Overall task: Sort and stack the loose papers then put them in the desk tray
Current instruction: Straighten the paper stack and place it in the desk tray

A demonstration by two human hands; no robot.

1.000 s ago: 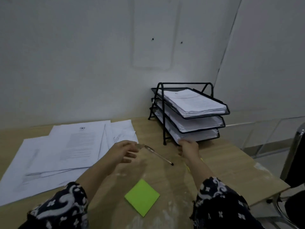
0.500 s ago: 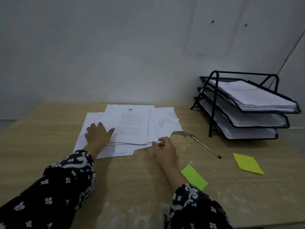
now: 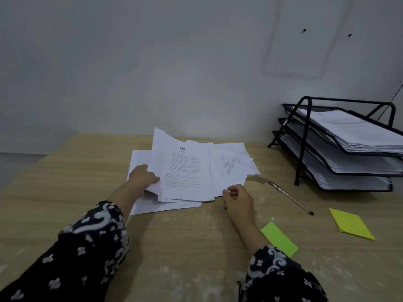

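Papers (image 3: 187, 171) lie fanned and overlapping at the middle of the desk (image 3: 65, 171), not yet squared. Left hand (image 3: 142, 177) curls its grip round the left edge of the upper sheets and lifts them, likely to gather them. Right hand (image 3: 237, 199) pinches the near right corner, probably to steady the pile. Desk tray (image 3: 305, 140) stands well apart to the right, its tiers already holding paper; pen (image 3: 290, 197) lies between.

A pale wooden worktop (image 3: 65, 192) is set against a plain grey-white wall (image 3: 152, 62). Two small dark holes (image 3: 304, 30) are seen in the wall. The light is dim.
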